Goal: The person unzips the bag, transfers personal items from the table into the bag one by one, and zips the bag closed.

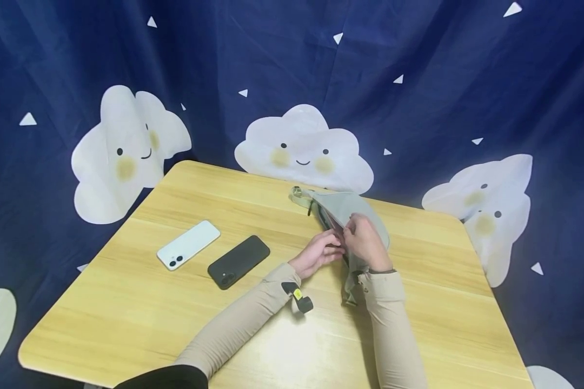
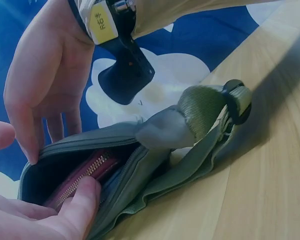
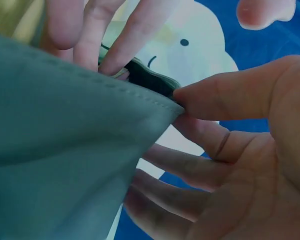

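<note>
A grey-green fabric bag [image 1: 357, 208] lies toward the back right of the table, its zippered mouth spread apart. Inside that mouth sits a dark red wallet [image 2: 85, 177] with a gold-toothed zipper. My left hand [image 1: 317, 253] reaches into the opening, and one of its fingers [image 2: 85, 197] rests on the wallet beside the zipper. The left thumb stands away from it. Between thumb and index finger, my right hand [image 3: 240, 135] pinches the corner of the bag's opening. The rest of the bag's inside is hidden by fabric and fingers.
A white phone [image 1: 188, 245] and a black phone [image 1: 239, 262] lie side by side on the left half of the wooden table [image 1: 126, 313]. The bag's strap [image 2: 190, 172] with its buckle trails onto the tabletop. A blue cloud-patterned curtain [image 1: 272, 54] hangs behind.
</note>
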A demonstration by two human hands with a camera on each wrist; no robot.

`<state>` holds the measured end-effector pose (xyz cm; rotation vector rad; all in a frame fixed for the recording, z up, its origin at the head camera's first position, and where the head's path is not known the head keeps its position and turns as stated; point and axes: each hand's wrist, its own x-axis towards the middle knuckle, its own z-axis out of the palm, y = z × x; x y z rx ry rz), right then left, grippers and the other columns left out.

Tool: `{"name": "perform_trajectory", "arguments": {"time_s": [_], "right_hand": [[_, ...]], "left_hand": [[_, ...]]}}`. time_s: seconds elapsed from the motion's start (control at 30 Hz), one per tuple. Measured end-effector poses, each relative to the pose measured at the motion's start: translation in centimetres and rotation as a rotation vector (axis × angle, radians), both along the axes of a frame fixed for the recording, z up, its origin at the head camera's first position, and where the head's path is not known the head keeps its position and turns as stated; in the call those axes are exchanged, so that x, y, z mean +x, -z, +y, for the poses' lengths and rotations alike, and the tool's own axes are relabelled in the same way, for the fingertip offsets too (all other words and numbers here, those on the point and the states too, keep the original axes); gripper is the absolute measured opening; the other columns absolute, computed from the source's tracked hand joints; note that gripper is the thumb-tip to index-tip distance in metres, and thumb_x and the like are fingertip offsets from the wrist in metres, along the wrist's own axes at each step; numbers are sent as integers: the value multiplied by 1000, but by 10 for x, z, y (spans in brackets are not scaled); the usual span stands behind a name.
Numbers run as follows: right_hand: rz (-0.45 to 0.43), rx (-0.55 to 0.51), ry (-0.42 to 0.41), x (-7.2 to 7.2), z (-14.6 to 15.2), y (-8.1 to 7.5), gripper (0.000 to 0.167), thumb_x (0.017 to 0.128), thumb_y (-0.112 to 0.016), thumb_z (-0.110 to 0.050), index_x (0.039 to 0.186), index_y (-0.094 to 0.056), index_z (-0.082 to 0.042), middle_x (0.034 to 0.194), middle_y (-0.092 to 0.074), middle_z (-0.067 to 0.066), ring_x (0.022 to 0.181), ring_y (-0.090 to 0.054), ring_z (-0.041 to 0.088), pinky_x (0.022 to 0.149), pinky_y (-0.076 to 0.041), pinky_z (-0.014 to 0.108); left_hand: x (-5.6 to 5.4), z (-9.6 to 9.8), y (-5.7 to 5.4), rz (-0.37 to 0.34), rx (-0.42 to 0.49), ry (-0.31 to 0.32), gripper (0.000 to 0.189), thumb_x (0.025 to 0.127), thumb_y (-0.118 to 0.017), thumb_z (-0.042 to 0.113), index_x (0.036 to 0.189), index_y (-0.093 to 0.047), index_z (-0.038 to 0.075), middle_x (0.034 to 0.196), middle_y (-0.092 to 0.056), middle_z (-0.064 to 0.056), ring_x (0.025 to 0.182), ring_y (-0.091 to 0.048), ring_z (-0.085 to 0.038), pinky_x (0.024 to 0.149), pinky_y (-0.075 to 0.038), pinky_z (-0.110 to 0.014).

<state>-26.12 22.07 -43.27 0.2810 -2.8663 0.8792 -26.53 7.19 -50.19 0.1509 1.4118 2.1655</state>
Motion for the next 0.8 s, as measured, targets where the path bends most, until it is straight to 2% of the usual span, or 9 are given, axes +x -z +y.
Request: {"name": "perform_trajectory", "arguments": {"time_s": [0.17, 0.3, 0.5, 0.67, 0.77, 0.8], "right_hand": [[-85, 32, 12, -1, 2, 1, 13, 97, -57, -7, 95, -67, 1, 137, -64, 29, 108, -68, 42, 76, -57, 43], [-92, 36, 0, -1, 2, 0, 15, 98, -56, -8, 96, -68, 2, 140, -62, 29, 112, -67, 43, 76, -56, 41], [-95, 21, -23, -2, 4, 0, 15, 99, -54, -8, 95, -66, 1, 138, -63, 29, 122, -63, 49, 87, -58, 50], [-103, -23, -30, -3, 9, -1, 17, 100, -51, -6, 97, -66, 2, 137, -63, 32, 121, -62, 51, 93, -56, 56], [-106, -40, -14, -2, 12, -2, 18, 100, -53, -7, 98, -67, 3, 136, -63, 31, 121, -63, 50, 92, -55, 54], [-107, -41, -11, -1, 13, -3, 18, 101, -53, -7, 99, -68, 4, 136, -63, 31, 117, -64, 49, 88, -56, 53]], "left_hand": [[-1, 1, 2, -2, 16, 3, 26, 93, -49, 10, 118, -56, 5, 107, -59, 1, 97, -64, -14, 103, -58, -32], [-1, 1, 2, -17, 29, -4, 20, 93, -50, 11, 112, -56, 7, 109, -58, 0, 97, -64, -13, 106, -56, -34], [-2, -1, 1, -30, 44, -9, 28, 95, -49, 12, 121, -55, 3, 111, -60, -1, 98, -65, -13, 113, -53, -39], [-5, -3, 2, -50, 60, -6, 40, 96, -49, 15, 133, -51, -1, 115, -61, -5, 101, -65, -17, 114, -52, -43], [-5, -3, 2, -52, 52, -9, 55, 96, -49, 16, 147, -41, -2, 119, -61, -8, 105, -66, -20, 113, -52, -44], [-5, -3, 1, -54, 48, -13, 60, 96, -50, 16, 152, -36, -2, 121, -60, -10, 107, -66, -21, 113, -52, -45]]}}
